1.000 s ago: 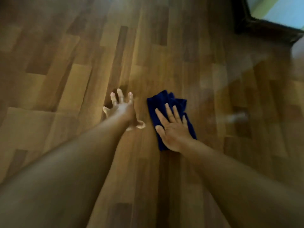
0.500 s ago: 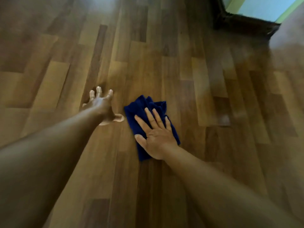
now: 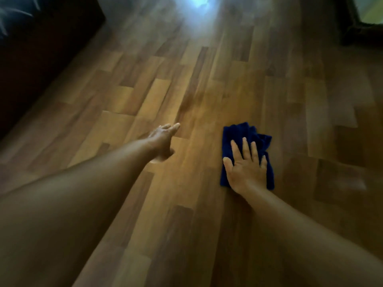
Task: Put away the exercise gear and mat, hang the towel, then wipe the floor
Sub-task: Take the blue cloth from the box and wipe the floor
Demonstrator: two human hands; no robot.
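Wood-plank floor [image 3: 207, 96] carries your weight through the left hand [image 3: 162, 141], fingers straight, while your right hand [image 3: 246, 166] presses the blue cloth [image 3: 244, 133] flat, fingers spread, for wiping.

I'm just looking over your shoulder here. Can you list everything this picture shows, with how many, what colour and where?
cloth: one, dark blue, crumpled, lying on the floor right of centre, under the right hand
floor: one, brown wooden planks in light and dark tones, filling most of the view, with a bright glare at the top
dark furniture: one, near black, top left corner; too dark to identify
dark frame: one, dark, top right corner, with a pale green patch behind it
left hand: one, fingers straight, reaching out over the floor, holding nothing
right hand: one, fingers spread flat, pressing on the cloth
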